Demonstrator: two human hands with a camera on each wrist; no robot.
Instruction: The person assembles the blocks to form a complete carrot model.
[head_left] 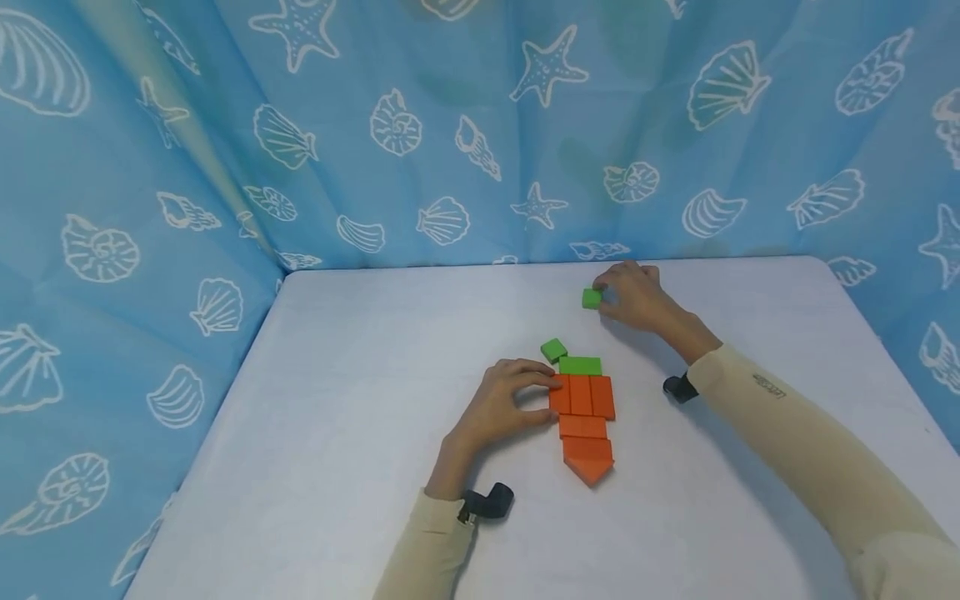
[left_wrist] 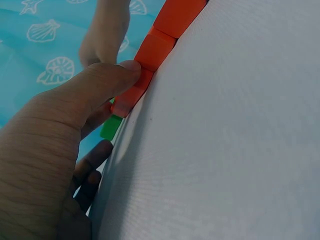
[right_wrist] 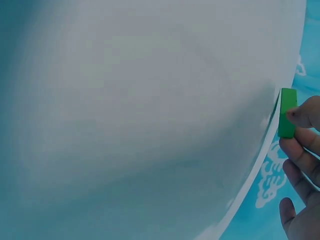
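My right hand (head_left: 633,296) pinches a small green block (head_left: 592,298) between thumb and fingers, near the table's far edge. In the right wrist view this green block (right_wrist: 286,125) stands at the thumb tip, the other fingers spread below it. My left hand (head_left: 504,404) has its thumb and bent fingers at the two ends of the leftmost orange block (head_left: 559,395), in a row of three orange blocks. The left wrist view shows the thumb against the orange blocks (left_wrist: 156,50). A green rectangular block (head_left: 580,366) lies along the row's far side.
A small green block (head_left: 554,351) sits at an angle by the row's far left corner. Nearer lie an orange rectangle (head_left: 582,427), another orange piece (head_left: 587,449) and an orange triangle (head_left: 590,472). Behind the white table (head_left: 360,375) hangs a blue shell-patterned curtain (head_left: 450,125).
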